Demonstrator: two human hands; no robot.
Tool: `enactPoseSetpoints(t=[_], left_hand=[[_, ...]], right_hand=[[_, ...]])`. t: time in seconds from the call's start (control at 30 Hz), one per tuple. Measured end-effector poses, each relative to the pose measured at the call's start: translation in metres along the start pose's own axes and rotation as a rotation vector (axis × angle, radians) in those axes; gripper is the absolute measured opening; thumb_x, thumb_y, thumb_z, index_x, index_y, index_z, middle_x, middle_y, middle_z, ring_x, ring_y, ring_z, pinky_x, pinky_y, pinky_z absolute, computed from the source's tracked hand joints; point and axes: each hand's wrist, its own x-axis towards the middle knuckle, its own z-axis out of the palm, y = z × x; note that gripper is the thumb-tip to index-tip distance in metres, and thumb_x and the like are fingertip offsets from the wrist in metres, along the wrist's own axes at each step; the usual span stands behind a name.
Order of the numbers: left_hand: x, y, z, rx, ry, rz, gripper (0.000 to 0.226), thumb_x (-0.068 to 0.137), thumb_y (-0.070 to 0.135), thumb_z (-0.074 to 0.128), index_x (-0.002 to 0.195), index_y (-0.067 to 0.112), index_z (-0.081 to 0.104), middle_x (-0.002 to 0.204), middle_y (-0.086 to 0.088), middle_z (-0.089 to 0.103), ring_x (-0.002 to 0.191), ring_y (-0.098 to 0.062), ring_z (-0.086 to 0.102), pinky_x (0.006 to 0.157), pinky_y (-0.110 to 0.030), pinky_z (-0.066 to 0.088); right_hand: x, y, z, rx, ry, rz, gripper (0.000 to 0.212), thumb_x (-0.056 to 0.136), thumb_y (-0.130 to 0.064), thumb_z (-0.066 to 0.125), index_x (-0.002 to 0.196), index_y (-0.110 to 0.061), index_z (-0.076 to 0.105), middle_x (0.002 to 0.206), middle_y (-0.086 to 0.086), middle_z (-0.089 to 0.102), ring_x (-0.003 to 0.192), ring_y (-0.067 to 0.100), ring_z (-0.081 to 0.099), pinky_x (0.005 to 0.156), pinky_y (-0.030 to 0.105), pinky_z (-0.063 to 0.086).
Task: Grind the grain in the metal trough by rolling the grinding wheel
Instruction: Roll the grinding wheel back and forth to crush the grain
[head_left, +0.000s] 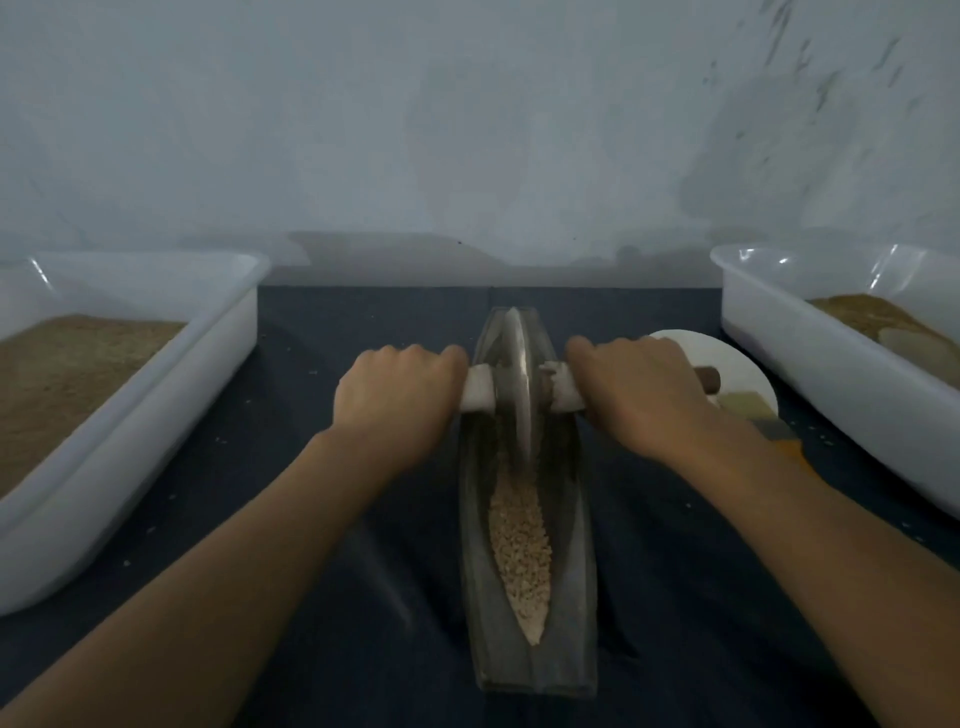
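A long boat-shaped metal trough (576, 571) lies lengthwise on the dark cloth in front of me. Pale crushed grain (519, 551) fills its groove in the near half. A thin metal grinding wheel (517, 374) stands upright in the far half of the trough, on a cloth-wrapped axle. My left hand (395, 400) grips the axle's left end. My right hand (639, 389) grips the right end, whose brown wooden tip (707, 379) sticks out past the knuckles.
A white plastic tub (156, 395) with brown grain stands at the left. Another white tub (810, 364) with grain stands at the right. A white plate (737, 364) and a brush with an orange handle (779, 431) lie behind my right hand. A grey wall is close behind.
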Motion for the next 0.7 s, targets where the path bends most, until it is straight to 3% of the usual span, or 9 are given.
enactPoseSetpoints(t=[0.1,0.23,0.3,0.43,0.6,0.7], left_hand=[[0.008,-0.001,0.002,-0.037,-0.022,0.003,0.029,0.083,0.022,0.060,0.082,0.021,0.031,0.060,0.005,0.025,0.050,-0.019,0.030,0.050,-0.033,0.026],[-0.018,0.001,-0.013,-0.013,-0.013,0.059,0.033,0.082,0.025,0.062,0.082,0.022,0.029,0.059,0.006,0.027,0.046,-0.014,0.023,0.044,-0.029,0.015],[-0.041,0.002,-0.027,-0.009,0.010,0.114,0.039,0.075,0.023,0.067,0.079,0.022,0.029,0.056,0.006,0.027,0.042,-0.014,0.022,0.042,-0.027,0.012],[-0.072,0.001,-0.052,-0.012,-0.030,0.166,0.045,0.049,0.015,0.079,0.072,0.019,0.041,0.047,0.007,0.027,0.037,-0.011,0.010,0.043,-0.021,0.004],[-0.051,0.006,-0.027,0.041,-0.016,0.093,0.037,0.076,0.021,0.065,0.080,0.021,0.028,0.056,0.006,0.026,0.042,-0.015,0.020,0.043,-0.028,0.009],[-0.019,0.004,-0.008,0.005,0.003,0.013,0.032,0.081,0.019,0.061,0.082,0.018,0.029,0.057,0.004,0.024,0.044,-0.017,0.019,0.044,-0.030,0.014]], right_hand=[[0.008,0.003,0.002,0.015,-0.002,-0.021,0.035,0.083,-0.028,0.061,0.086,-0.020,0.026,0.082,0.007,0.061,0.069,0.031,0.056,0.055,0.034,0.026],[-0.027,-0.005,-0.015,0.060,-0.068,-0.059,0.032,0.085,-0.036,0.059,0.089,-0.020,0.032,0.068,-0.003,0.046,0.061,0.024,0.047,0.053,0.033,0.029],[-0.054,-0.009,-0.026,0.043,-0.067,-0.092,0.030,0.083,-0.038,0.060,0.090,-0.023,0.034,0.065,-0.006,0.045,0.057,0.020,0.047,0.050,0.031,0.028],[-0.086,-0.015,-0.040,0.082,0.021,-0.103,0.048,0.063,-0.030,0.075,0.074,-0.025,0.029,0.048,-0.009,0.038,0.039,0.018,0.041,0.042,0.026,0.025],[-0.050,-0.010,-0.020,-0.022,0.002,-0.071,0.041,0.079,-0.036,0.061,0.081,-0.025,0.022,0.062,-0.006,0.045,0.051,0.021,0.040,0.048,0.030,0.019],[-0.017,-0.001,-0.001,-0.024,0.017,-0.014,0.035,0.082,-0.036,0.060,0.083,-0.022,0.028,0.065,-0.002,0.052,0.053,0.022,0.037,0.050,0.031,0.023]])
